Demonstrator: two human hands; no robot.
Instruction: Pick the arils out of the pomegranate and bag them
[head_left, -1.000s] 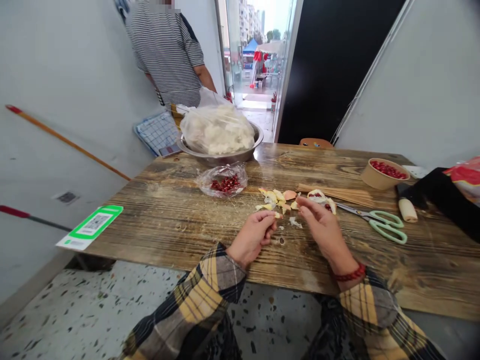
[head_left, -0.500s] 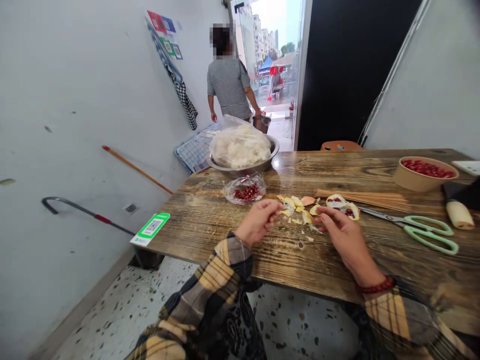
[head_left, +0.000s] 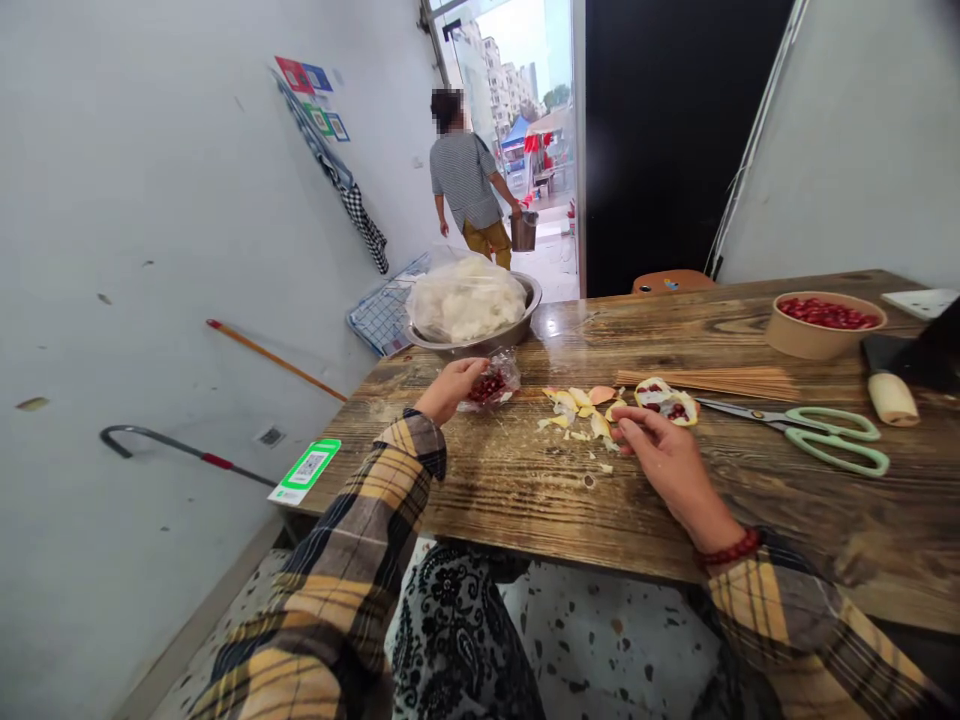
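Note:
My left hand (head_left: 452, 388) reaches to the clear plastic bag (head_left: 510, 372) of red pomegranate seeds (head_left: 490, 387). Its fingers are closed together at the bag's near left side and seem to pinch the plastic; the fingertips are partly hidden. My right hand (head_left: 664, 458) hovers low over the table, thumb and fingers slightly apart, with nothing visible between them. Just beyond its fingers lie yellow pomegranate peel pieces (head_left: 579, 399). An opened pomegranate piece (head_left: 666, 403), with seeds in white pith, rests behind that hand.
Green-handled scissors (head_left: 836, 437) and thin wooden sticks (head_left: 712, 382) lie right of the peel. Farther right are a paper bowl (head_left: 806, 340) of seeds and a wooden handle (head_left: 892, 400). A metal basin (head_left: 534, 300) holds a bulging bag. A person (head_left: 469, 185) carries a bucket (head_left: 523, 232) near the door.
My left hand has moved left from the peel to the seed bag. The right hand stays near the peel. The person has moved farther off toward the door, and the view has shifted slightly.

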